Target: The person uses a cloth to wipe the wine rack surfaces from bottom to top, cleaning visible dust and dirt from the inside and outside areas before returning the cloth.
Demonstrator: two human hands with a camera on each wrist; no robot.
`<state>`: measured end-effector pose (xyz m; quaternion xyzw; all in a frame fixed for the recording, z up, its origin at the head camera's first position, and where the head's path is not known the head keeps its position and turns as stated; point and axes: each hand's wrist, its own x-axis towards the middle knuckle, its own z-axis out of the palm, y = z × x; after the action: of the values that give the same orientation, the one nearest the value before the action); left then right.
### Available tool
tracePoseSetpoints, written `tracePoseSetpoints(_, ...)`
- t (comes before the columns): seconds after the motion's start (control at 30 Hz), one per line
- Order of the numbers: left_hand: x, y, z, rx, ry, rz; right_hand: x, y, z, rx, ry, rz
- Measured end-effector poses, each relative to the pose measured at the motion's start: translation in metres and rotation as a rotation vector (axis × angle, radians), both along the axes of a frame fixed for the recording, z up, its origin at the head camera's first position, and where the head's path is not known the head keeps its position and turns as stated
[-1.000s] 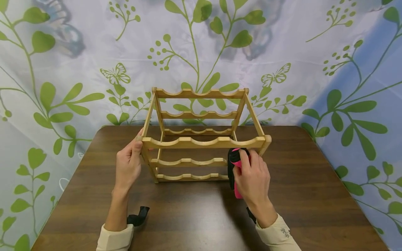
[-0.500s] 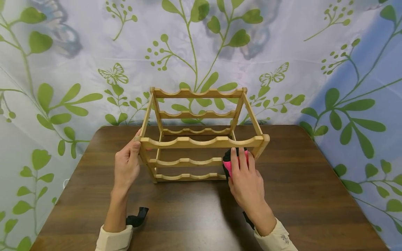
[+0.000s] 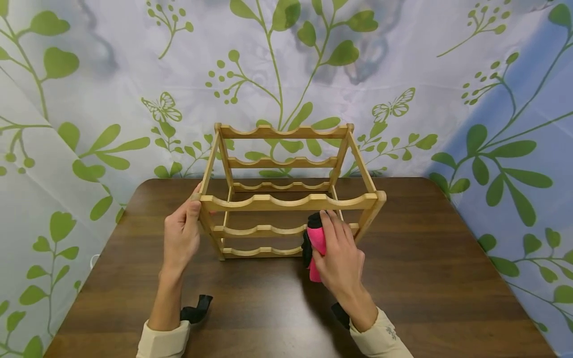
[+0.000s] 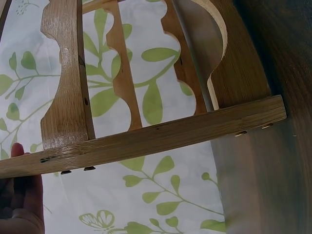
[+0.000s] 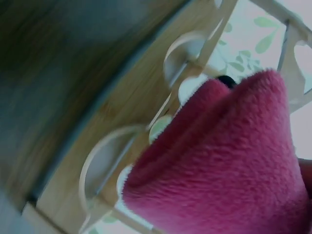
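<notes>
A light wooden bottle rack (image 3: 286, 203) with scalloped rails stands on the table, seen from its front in the head view. My left hand (image 3: 181, 233) grips its front left post near the top corner, thumb in front. In the left wrist view those fingers (image 4: 24, 204) wrap the end of the wooden post (image 4: 146, 138). My right hand (image 3: 342, 253) holds a folded pink and black cloth (image 3: 317, 241) against the middle front rail, right of centre. The fuzzy pink side of the cloth fills much of the right wrist view, with scalloped rails behind it.
The dark brown wooden table (image 3: 250, 308) reaches back to a wall hanging (image 3: 286, 59) printed with green leaves and butterflies. A black strap end (image 3: 197, 309) shows beside the left forearm, and another black piece (image 3: 340, 314) by the right wrist.
My right hand has slid left along the front rail with the cloth, from near the right post toward the middle. The left hand and the rack have stayed in place.
</notes>
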<state>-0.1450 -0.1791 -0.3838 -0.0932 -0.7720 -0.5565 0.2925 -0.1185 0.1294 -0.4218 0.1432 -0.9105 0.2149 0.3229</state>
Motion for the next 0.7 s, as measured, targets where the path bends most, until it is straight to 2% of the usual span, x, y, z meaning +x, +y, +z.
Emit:
tracePoseSetpoints(0.17, 0.0, 0.001, 0.0, 0.002, -0.008, 0.007, 0.003, -0.013, 0.002, -0.09, 0.036, 0.068)
tracePoseSetpoints(0.33, -0.001, 0.0, -0.001, -0.002, -0.002, 0.006, 0.009, -0.037, 0.001, -0.09, 0.109, 0.222)
tracePoseSetpoints(0.53, -0.003, 0.0, -0.001, 0.0, 0.025, -0.003, 0.016, -0.074, -0.003, 0.131, 0.199, 0.45)
tracePoseSetpoints(0.7, -0.004, 0.0, 0.001, 0.004, 0.028, -0.01, 0.016, -0.098, -0.006, 0.327, 0.189, 0.532)
